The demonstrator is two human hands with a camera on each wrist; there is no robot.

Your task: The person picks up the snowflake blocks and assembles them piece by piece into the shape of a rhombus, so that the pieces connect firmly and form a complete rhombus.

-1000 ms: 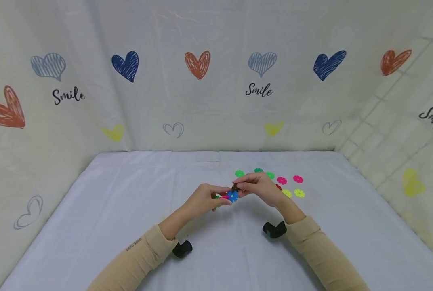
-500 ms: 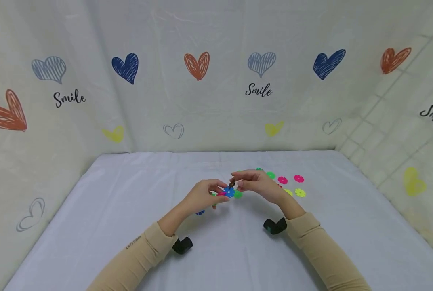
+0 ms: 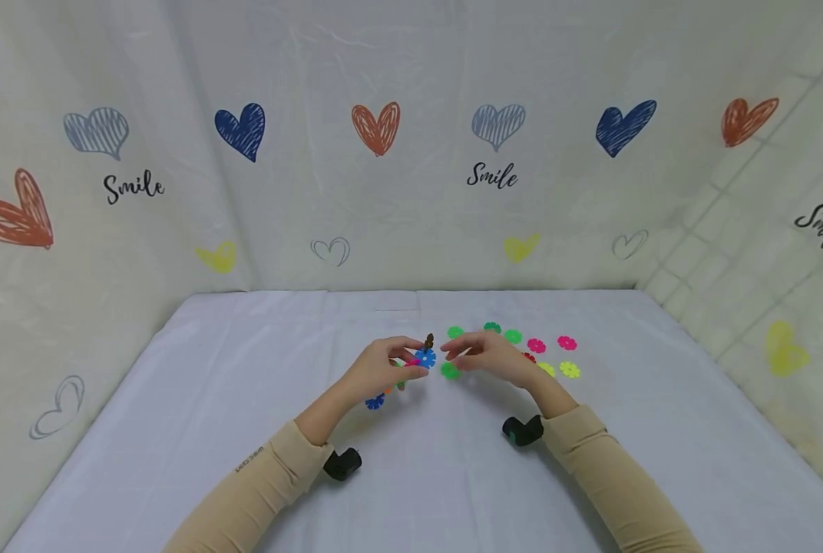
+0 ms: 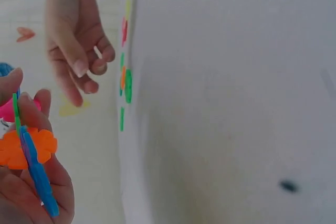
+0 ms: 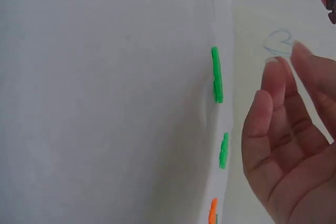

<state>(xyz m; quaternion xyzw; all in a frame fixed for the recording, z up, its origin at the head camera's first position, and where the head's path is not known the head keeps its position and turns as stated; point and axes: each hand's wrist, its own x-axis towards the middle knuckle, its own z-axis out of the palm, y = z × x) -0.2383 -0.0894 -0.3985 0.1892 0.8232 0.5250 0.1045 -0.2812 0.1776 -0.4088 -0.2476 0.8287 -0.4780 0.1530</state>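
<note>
Pinching the linked flower discs (image 3: pixel 425 359) above the table (image 3: pixel 418 476), that left grip (image 3: pixel 375 364) might shake off the brown disc (image 3: pixel 429 341) if it's shallowly slotted, the right grip (image 3: pixel 492 358) relaxed and empty nearby

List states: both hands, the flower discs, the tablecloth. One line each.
Left hand: gripping joined plastic flower discs
Right hand: empty, fingers loosely bent
Light-blue plastic flower disc: joined, held up
Brown plastic flower disc: upright, at light-blue disc's edge
Orange plastic flower disc: joined, held up
Loose green plastic flower discs: lying flat
Loose pink plastic flower discs: lying flat
Yellow plastic flower discs: loose, lying flat
White tablecloth: spread, slightly creased
</note>
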